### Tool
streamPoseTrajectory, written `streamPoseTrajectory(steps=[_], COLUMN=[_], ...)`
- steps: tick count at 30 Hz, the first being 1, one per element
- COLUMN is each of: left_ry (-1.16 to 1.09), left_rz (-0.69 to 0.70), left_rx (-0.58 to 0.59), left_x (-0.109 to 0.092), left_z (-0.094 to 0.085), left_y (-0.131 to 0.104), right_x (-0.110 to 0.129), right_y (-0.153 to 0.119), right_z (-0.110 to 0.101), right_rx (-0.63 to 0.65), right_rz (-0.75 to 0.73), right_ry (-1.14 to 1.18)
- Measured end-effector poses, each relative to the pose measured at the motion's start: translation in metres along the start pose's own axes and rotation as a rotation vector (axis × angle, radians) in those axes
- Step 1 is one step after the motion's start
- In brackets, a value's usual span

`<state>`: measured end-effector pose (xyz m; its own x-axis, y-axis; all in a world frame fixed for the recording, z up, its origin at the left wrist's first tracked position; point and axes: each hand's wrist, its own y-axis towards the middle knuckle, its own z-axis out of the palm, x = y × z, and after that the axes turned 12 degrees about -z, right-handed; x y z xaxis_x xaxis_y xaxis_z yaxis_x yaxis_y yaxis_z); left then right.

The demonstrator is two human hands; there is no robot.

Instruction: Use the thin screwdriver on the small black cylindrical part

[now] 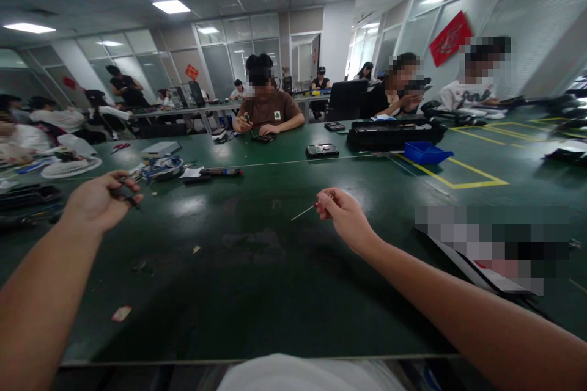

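My left hand point(101, 198) is raised over the left part of the green table point(220, 293), its fingers closed on a small dark tool point(125, 192) whose kind is hard to make out. In my right hand point(343, 214) is a thin screwdriver point(303, 213), its metal shaft pointing left and slightly down above the table. The two hands are well apart. Behind the right hand, farther back, lies a hard drive point(322, 150).
A blue tray point(426, 153) and a long black case point(394, 134) stand at the back right. Cables point(162, 168) and a dark pen-like tool point(221, 172) lie back left. Paper scraps point(121, 314) lie near the front. A person in brown point(270, 111) sits opposite.
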<state>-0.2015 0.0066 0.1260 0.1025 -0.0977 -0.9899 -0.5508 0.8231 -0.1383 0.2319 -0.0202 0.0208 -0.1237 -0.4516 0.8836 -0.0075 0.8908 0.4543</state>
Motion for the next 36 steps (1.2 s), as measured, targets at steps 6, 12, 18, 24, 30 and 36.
streamPoseTrajectory(steps=[6, 12, 18, 24, 30, 36], left_ry=[-0.152, -0.103, 0.08, 0.275, 0.489, 0.366], left_rz=[-0.148, -0.163, 0.077, 0.203, 0.356, 0.294], left_rx=[0.437, 0.654, 0.738, 0.794, 0.761, 0.852], left_x=[0.024, 0.061, 0.107, 0.13, 0.13, 0.133], left_z=[0.075, 0.146, 0.189, 0.193, 0.184, 0.192], left_y=[-0.035, -0.072, -0.086, -0.085, -0.087, -0.08], right_x=[0.006, 0.004, 0.003, 0.005, 0.007, -0.001], right_y=[-0.001, 0.0, 0.003, 0.003, 0.006, 0.009], right_z=[-0.002, -0.002, -0.003, -0.006, -0.005, -0.003], right_rx=[-0.011, -0.051, -0.076, -0.091, -0.096, -0.117], right_rz=[0.006, -0.003, 0.008, -0.056, -0.055, 0.007], right_ry=[-0.033, -0.014, 0.013, -0.019, 0.151, 0.252])
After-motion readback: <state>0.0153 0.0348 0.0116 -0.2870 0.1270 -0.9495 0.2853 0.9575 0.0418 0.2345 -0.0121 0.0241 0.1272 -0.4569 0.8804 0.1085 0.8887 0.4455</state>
